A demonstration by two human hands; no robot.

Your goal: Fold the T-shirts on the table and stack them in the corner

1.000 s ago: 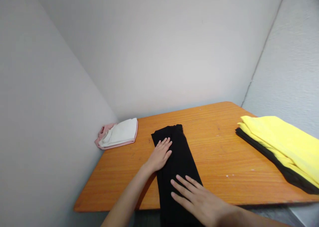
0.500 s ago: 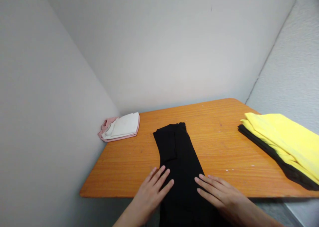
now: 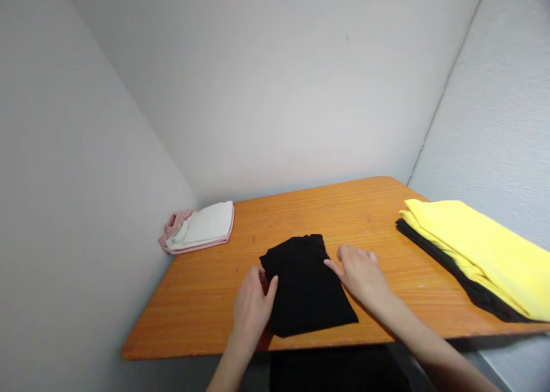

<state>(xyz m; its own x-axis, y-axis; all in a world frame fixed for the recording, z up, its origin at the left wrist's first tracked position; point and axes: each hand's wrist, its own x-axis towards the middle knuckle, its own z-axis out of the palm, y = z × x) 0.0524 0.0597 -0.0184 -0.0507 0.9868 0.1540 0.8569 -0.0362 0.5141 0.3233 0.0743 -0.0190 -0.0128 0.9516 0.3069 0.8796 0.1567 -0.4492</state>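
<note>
Black garment (image 3: 306, 286) lies folded into a compact rectangle on the near middle of the orange wood-grain tabletop (image 3: 399, 306). The hands are apart: left hand (image 3: 252, 308) curled at its left edge, right hand (image 3: 360, 273) fingertips at its right edge. Folded yellow-and-black stack (image 3: 468, 249) sits right, white-and-pink stack (image 3: 197, 228) far left.

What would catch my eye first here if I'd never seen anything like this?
The stack of bright yellow cloth stands out first, at the right end of the orange wood-grain table. Next comes the folded black garment in the middle, with the left hand and right hand at its edges. A folded white and pink bundle sits at the table's far left.
</note>
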